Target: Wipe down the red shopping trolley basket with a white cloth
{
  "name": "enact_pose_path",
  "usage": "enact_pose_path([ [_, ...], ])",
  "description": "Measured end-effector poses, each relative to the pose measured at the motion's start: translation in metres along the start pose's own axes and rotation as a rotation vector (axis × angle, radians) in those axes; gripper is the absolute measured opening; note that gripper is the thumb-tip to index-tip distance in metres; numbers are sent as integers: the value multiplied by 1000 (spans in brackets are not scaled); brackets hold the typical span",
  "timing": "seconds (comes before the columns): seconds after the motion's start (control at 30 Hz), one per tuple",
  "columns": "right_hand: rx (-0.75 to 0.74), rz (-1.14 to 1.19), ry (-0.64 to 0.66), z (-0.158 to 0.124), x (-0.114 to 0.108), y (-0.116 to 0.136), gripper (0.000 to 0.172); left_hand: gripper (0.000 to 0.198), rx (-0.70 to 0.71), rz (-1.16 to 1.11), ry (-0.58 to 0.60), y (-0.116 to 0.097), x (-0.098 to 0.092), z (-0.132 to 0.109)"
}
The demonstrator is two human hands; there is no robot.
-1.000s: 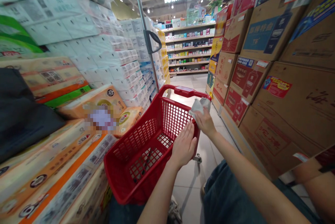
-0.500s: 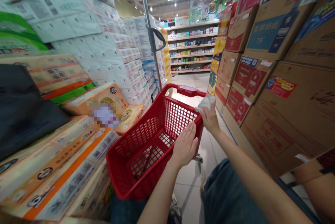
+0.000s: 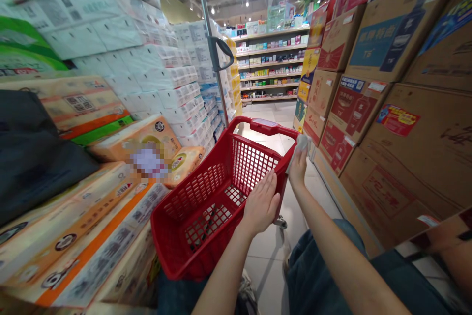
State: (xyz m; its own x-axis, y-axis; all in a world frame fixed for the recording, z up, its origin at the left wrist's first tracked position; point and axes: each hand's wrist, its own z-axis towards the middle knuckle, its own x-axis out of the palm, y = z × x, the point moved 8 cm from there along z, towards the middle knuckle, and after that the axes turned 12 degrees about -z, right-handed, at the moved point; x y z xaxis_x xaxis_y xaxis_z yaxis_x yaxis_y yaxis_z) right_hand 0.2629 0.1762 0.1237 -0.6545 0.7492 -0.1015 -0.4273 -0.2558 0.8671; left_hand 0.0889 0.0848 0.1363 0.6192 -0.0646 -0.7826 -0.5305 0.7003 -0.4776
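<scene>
A red plastic shopping basket (image 3: 173,246) with grid walls stands tilted in front of me, and nothing lies inside it. My left hand (image 3: 261,204) rests flat on its near right rim, fingers stretched together and thumb on the outer side. Farther along that rim, by the corner where the red handle (image 3: 263,126) begins, my right hand (image 3: 298,170) presses a pale grey cloth (image 3: 302,142) against the plastic. The fingers of the right hand are around the cloth and partly cover it. A caster (image 3: 280,222) shows under the basket's right side.
Packs of tissue (image 3: 147,76) are stacked along the left, with a dark bag (image 3: 40,153) lying on the nearer ones. Cardboard cartons (image 3: 416,148) line the right. A metal pole (image 3: 205,5) rises behind the basket, and stocked shelves (image 3: 271,65) stand across the aisle.
My right hand has slid with the cloth a little to the right and up around the basket's corner, its fingers now straighter. My left hand stays in place.
</scene>
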Motion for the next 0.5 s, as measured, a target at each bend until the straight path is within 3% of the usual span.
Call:
enact_pose_path([
  [0.1,57,53,105,-70,14,-15,61,54,2,13,-4,4,2,3],
  [0.17,39,68,171,-86,20,-15,63,54,3,17,-6,6,2,5],
  [0.23,26,63,152,-64,20,-9,63,54,4,18,-8,6,2,6],
  [0.33,33,28,61,11,16,2,63,53,6,17,-8,5,1,6],
  [0.4,-17,-38,88,50,19,11,63,53,1,17,-12,6,1,7],
  [0.43,-58,-75,110,58,21,15,62,53,-2,17,-18,7,1,7],
  [0.5,-185,-169,146,48,20,23,57,53,-2,17,-32,8,1,9],
])
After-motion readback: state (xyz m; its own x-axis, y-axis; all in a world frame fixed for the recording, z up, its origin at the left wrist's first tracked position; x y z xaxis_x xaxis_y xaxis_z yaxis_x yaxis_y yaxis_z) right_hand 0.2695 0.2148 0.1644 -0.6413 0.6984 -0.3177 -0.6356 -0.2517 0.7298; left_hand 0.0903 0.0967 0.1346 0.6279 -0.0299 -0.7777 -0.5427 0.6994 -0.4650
